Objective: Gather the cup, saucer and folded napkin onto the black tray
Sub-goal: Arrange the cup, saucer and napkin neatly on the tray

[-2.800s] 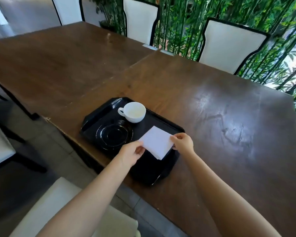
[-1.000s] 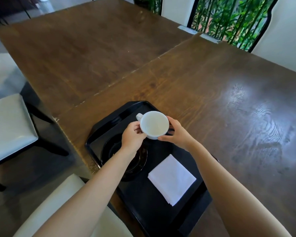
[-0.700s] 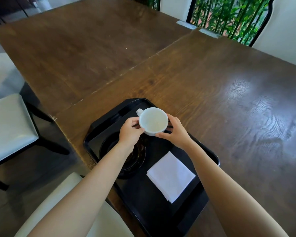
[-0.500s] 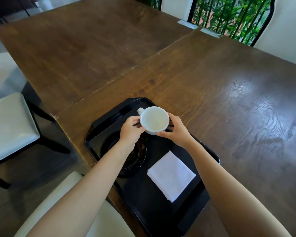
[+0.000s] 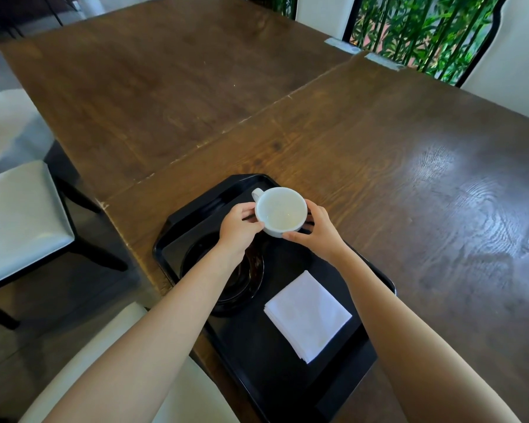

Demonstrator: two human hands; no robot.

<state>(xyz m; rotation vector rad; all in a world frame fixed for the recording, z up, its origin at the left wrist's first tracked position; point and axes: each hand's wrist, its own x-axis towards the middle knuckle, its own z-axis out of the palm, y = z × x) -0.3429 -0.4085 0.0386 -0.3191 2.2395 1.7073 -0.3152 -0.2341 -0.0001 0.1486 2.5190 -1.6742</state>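
Nearest of all, a pale chair seat [image 5: 83,380] fills the bottom left corner, and both bare forearms reach over it toward the bench [image 5: 425,184]. Just past the seat, the black tray [image 5: 342,386] lies at the near edge of the dark wooden bench, set at an angle to that edge.

Three things are gathered at the tray. On its near right part lies the folded napkin [image 5: 307,314], a white square turned corner-on and flat on the tray floor. To the left of it and slightly farther sits the saucer [image 5: 194,259], black and glossy, partly hidden under the left forearm. Napkin and saucer lie close together but apart.

Farther on, over the far part of the tray, the left hand [image 5: 237,228] and the right hand [image 5: 319,233] grasp the cup [image 5: 280,212] from either side, fingers curled round its white wall. The cup stands upright with its mouth up, its inside a pale off-white, and its handle [image 5: 256,193] points away to the far left. Whether its base touches the tray I cannot tell.

Beyond the tray the bench runs on as bare brown wood, crossed by a seam where two tops meet. At the far side stand white chair backs [image 5: 516,56] with green bamboo [image 5: 409,29] between them.
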